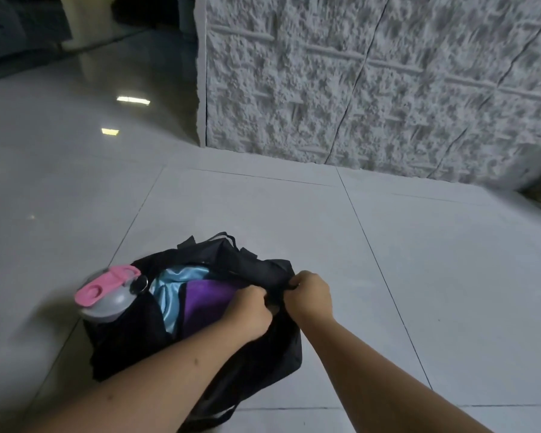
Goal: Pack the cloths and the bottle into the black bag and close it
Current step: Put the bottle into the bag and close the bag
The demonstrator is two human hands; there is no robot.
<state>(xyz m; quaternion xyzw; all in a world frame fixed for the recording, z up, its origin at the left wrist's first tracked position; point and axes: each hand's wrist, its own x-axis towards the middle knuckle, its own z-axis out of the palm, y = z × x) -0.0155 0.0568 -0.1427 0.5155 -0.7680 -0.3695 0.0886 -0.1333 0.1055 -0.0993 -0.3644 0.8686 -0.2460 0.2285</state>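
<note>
- The pale glossy tiled floor (294,220) meets a rough white textured wall (372,82); the soft black fabric bag (263,348) sits on the tiles, its mouth not closed yet.
- Inside lie a purple cloth (206,301) and a shiny light-blue cloth (172,285).
- The clear plastic bottle with a pink lid (107,295) stands upright in the bag's left end, probably so it does not spill.
- The left hand (250,310) and right hand (310,295), close together, each pinch the black fabric at the opening's right end, apparently to start closing.

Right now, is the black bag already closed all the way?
No, the black bag still gapes open, showing the purple cloth and the blue cloth inside.
</note>
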